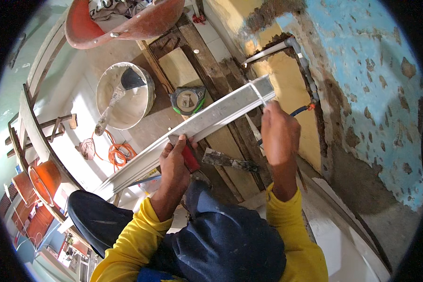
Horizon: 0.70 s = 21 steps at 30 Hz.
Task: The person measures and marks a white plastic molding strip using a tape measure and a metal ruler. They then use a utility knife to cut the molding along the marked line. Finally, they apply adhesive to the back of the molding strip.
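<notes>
A long white moulded strip (pixel 211 114) lies diagonally over dark wooden boards (pixel 239 160). My left hand (pixel 174 167) is closed on its lower middle, along with a red object (pixel 190 160) that has a grey flat part under my thumb. My right hand (pixel 280 127) is closed, somewhat blurred, on a thin light-coloured tool (pixel 259 93) lying across the strip near its upper right end. A green-and-grey tape measure (pixel 187 99) sits just above the strip. A dirty putty knife or scraper (pixel 225 160) rests on the boards between my hands.
A white bucket (pixel 131 105) holds a black-bladed trowel (pixel 129 81). An orange cord (pixel 120 152) is coiled at left, near orange tubs (pixel 47 178) and timber frames. A red barrow-like tray (pixel 84 28) is at top. A peeling blue wall (pixel 371 94) with grey pipes (pixel 307 68) borders the right.
</notes>
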Tool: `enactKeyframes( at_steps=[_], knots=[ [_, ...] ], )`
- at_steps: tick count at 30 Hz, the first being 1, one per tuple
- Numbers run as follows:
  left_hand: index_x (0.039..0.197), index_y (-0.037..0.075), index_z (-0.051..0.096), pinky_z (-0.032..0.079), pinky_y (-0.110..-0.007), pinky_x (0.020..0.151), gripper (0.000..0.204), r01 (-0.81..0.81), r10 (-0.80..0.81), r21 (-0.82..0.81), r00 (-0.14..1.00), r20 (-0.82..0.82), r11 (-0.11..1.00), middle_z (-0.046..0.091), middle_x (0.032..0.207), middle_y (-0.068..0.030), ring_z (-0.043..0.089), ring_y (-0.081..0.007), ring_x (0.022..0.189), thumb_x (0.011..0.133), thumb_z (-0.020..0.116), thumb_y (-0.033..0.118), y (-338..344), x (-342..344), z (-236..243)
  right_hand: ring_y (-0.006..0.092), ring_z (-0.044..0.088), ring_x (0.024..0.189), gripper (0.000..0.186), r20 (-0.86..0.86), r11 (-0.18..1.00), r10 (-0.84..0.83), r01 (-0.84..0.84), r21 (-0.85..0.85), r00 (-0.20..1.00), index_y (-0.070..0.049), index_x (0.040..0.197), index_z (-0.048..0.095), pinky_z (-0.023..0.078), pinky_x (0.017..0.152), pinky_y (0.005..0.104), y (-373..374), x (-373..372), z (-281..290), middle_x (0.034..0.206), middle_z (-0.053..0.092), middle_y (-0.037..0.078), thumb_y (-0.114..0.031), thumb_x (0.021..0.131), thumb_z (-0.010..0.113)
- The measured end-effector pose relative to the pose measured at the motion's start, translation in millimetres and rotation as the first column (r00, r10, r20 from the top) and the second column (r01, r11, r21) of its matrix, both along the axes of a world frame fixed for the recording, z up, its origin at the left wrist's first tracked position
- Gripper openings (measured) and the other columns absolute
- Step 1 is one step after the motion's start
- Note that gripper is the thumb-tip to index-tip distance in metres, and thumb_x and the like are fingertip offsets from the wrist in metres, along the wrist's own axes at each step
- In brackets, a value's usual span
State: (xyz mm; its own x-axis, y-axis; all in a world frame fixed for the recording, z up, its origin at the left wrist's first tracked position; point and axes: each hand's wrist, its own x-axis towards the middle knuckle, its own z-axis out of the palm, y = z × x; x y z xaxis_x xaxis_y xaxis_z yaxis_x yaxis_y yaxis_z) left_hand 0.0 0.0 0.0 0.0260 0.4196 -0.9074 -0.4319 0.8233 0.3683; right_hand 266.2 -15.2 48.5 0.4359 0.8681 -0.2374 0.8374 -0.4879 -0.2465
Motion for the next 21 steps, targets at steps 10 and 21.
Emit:
enactKeyframes(
  at_steps=[10,21],
  knots=[
    [0.125,0.003,0.061,0.061,-0.036,0.079,0.020,0.080,-0.085,0.058,0.992,0.097,0.995,0.071,0.106,-0.0099,0.070,-0.0203,0.089,0.110,0.064,0.017,-9.5,-4.7,20.1,0.0130,0.066,0.064,0.021,-0.532,0.621,-0.528,0.728,0.289,0.661,-0.005,0.123,0.066,0.054,0.059,0.0289,-59.8,29.9,31.6,0.088,0.073,0.009,-0.016,0.107,0.063],
    [0.120,0.002,0.066,0.058,-0.030,0.076,0.028,0.337,-0.231,0.457,0.934,-0.273,0.823,0.072,0.105,-0.0078,0.069,-0.0150,0.083,0.109,0.066,0.028,106.8,-168.2,98.9,0.0125,0.061,0.072,0.036,-0.445,0.648,-0.521,0.677,0.348,0.728,-0.004,0.141,0.062,0.051,0.062,0.0298,-110.4,47.9,16.9,0.097,0.072,0.007,-0.022,0.109,0.060]
  ],
)
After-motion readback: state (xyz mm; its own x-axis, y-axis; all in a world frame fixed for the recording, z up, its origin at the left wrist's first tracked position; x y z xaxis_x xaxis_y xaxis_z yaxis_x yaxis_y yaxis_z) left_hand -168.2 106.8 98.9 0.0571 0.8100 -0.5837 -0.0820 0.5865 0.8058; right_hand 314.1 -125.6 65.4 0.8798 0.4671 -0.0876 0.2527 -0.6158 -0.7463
